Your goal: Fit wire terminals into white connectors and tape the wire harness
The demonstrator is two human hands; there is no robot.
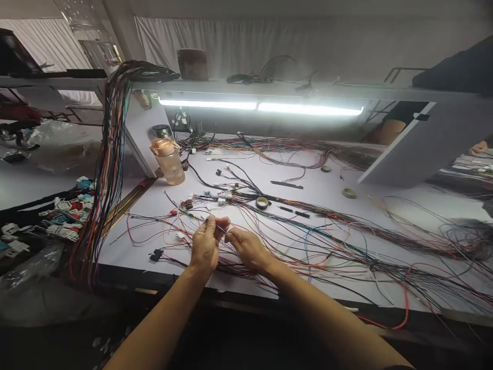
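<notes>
My left hand (pixel 206 244) and my right hand (pixel 246 247) meet over the near edge of a white worktable (pixel 316 180). Both pinch a thin wire (pixel 221 229) that runs between their fingertips. Around them lie many loose coloured wires (pixel 327 246), red, black, blue and green, spread across the tabletop. Small white connectors (pixel 221 201) and a black connector (pixel 156 255) sit among the wires near my hands.
A pink water bottle (pixel 169 156) stands at the back left. A thick bundle of coloured wires (pixel 106 169) hangs from a shelf at the left. Tape rolls (pixel 262 202) lie mid-table. A bin of connectors (pixel 63 216) sits left. Another person's hand (pixel 477 149) shows far right.
</notes>
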